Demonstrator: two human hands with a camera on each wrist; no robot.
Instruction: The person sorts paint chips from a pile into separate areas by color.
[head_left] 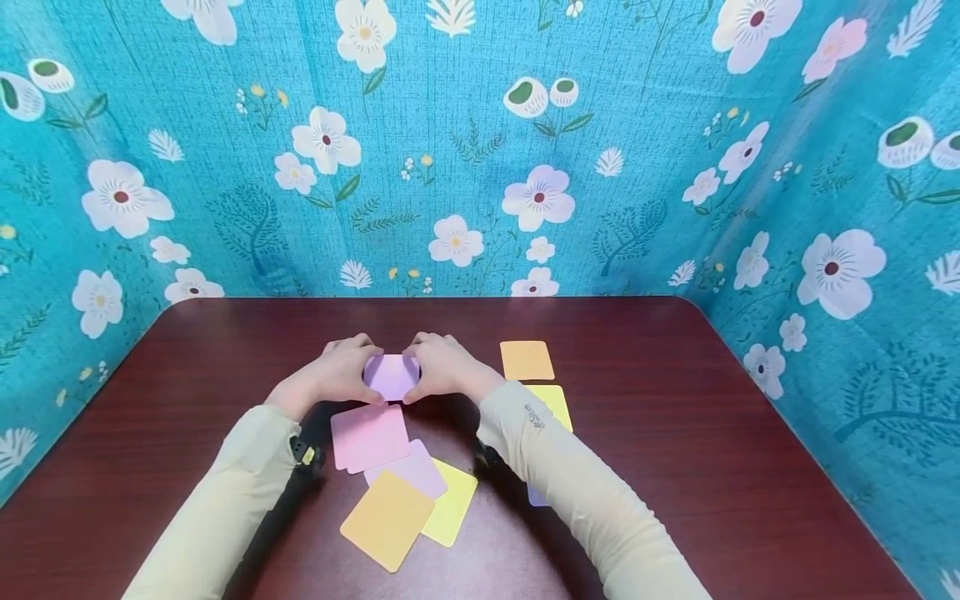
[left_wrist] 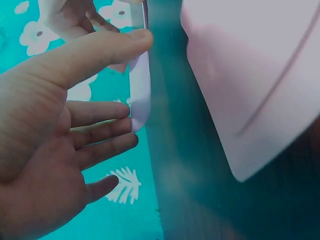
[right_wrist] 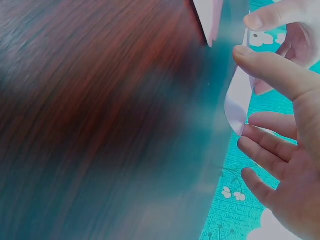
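Observation:
Both hands hold a lilac square card (head_left: 392, 377) between them, over the far middle part of the table. My left hand (head_left: 341, 371) pinches its left side, thumb on the near face and fingertips behind. At the opposite side my right hand (head_left: 446, 367) has the same kind of hold. The card is bowed, its edge curving in the left wrist view, where the lilac card (left_wrist: 141, 90) shows almost edge-on. Just below the hands, overlapping pink cards (head_left: 367, 440) lie on the table.
Nearer me, a lilac card (head_left: 422, 472), a yellow card (head_left: 454, 508) and an orange card (head_left: 387, 520) overlap loosely. To the right, an orange card (head_left: 527, 361), a yellow card (head_left: 555, 404) and a bluish card (head_left: 536, 497) form a column, partly behind my right sleeve. A flowered curtain (head_left: 465, 125) borders the dark table (head_left: 675, 400).

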